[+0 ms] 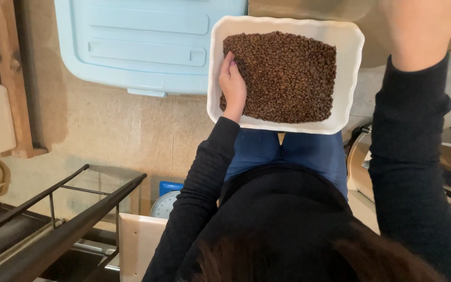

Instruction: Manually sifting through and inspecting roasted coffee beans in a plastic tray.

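A white rectangular tray (352, 62) rests on my lap, filled with a layer of brown roasted coffee beans (293, 78). My left hand (232, 86) lies inside the tray at its left side, fingers curled down into the beans with the fingertips hidden among them. My right hand (418, 31) is raised close to the camera at the top right, above and to the right of the tray. It is cut off by the frame edge, so its fingers do not show. Both arms wear black sleeves.
A light blue plastic bin lid (142, 47) lies on the floor beyond the tray. At my left stand a black metal rack (63, 209), a round scale dial (164, 204) and a wooden post (14, 78). Metal vessels (358, 167) sit at my right.
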